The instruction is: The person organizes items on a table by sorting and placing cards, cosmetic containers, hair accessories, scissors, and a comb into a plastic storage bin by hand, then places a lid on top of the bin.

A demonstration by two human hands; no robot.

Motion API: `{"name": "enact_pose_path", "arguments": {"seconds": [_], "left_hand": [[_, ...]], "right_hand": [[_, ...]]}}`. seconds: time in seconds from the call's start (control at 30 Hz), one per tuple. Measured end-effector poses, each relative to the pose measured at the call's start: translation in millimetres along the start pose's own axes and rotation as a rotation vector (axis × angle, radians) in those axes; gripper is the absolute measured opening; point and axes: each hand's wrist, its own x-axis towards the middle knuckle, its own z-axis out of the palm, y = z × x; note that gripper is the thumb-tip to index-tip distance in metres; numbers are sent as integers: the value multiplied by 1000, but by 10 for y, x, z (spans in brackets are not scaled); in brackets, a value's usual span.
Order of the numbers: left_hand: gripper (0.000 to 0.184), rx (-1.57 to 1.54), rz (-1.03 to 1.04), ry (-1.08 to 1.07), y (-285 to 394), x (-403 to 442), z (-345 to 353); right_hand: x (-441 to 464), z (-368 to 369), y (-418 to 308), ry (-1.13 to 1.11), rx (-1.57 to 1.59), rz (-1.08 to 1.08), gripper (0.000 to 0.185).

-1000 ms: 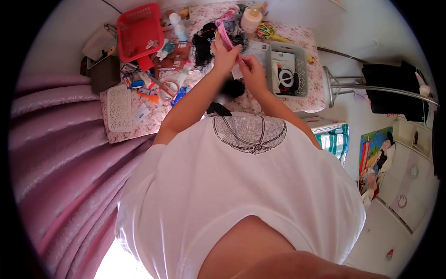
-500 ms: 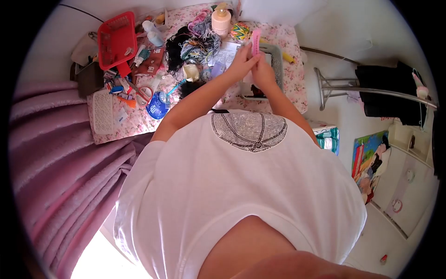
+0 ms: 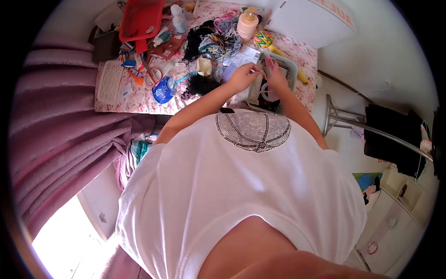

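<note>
Over the grey-green plastic basket (image 3: 291,69), my right hand (image 3: 277,80) is closed around a pink comb-like strip (image 3: 270,63), partly hidden by the fingers. My left hand (image 3: 242,78) is at the basket's left edge, its fingers curled in toward the thumb; whatever is between them is too small to make out. Inside the basket, below my right hand, lie a white ring-shaped item (image 3: 268,94) and dark things. A lilac item (image 3: 228,72) and a white printed sheet (image 3: 244,56) lie just beyond my left hand.
Tangled yarn (image 3: 216,45), a pump bottle (image 3: 247,25) and a patterned ball (image 3: 263,39) sit at the back. Leftward are a red basket (image 3: 139,21), scissors (image 3: 151,74), a blue round item (image 3: 163,90) and black fluff (image 3: 202,85). A white box (image 3: 306,21) stands back right.
My hands were together holding the pink strip up above the basket's far end. Now they are apart, the strip is lower in my right hand, and the view has shifted.
</note>
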Motion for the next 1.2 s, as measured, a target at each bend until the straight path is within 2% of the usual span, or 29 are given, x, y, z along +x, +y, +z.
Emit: {"name": "enact_pose_path", "arguments": {"seconds": [0.03, 0.07, 0.17, 0.27, 0.37, 0.4, 0.5, 0.53, 0.63, 0.73, 0.83, 0.93, 1.03, 1.13, 1.2], "left_hand": [[16, -10, -24, -6, -6, -6, 2], [15, -16, -16, -9, -14, -27, 5], [16, -82, -8, -28, -36, -87, 0], [16, -42, 9, -13, -67, -175, -62], [16, -105, -93, -17, -41, -278, -188], [17, -84, -79, -7, -18, -310, -243], [17, -64, -47, 40, -80, -378, -387], [17, -78, -56, 45, -76, -412, -444], [16, -91, -88, 56, -69, -500, -630], [15, -97, -88, 67, -157, -567, -801], [15, -118, -103, 54, -168, -633, -945], [16, -132, -93, 49, -286, -661, -1070], [16, -70, -142, 50, -311, -726, -1266], [17, -30, -167, 68, -517, -759, -1420], [18, -15, -139, 102, -642, -773, -1530]], "right_hand": [[-37, 41, -49, 68, -49, -38, 69], [-45, 28, -78, 22, -86, -52, 70], [-7, 184, -7, 319, -552, -270, 72], [164, 250, 166, 461, -600, -374, 71], [46, 69, 60, 262, -495, -323, 64], [57, 15, -27, 67, -310, -174, 60], [108, 12, 45, 53, -226, -126, 62], [123, 3, 88, 90, -123, -143, 54], [123, -14, 123, 163, -26, -43, 49], [98, 114, 210, 93, 283, 73, 41], [159, 453, 340, 168, -21, 62, 40], [-30, 453, 48, 392, -385, -129, 42], [99, 561, 52, 396, -389, -289, 41], [241, 712, 123, 283, -353, -146, 42], [268, 730, 188, 266, -351, -172, 44]]}}
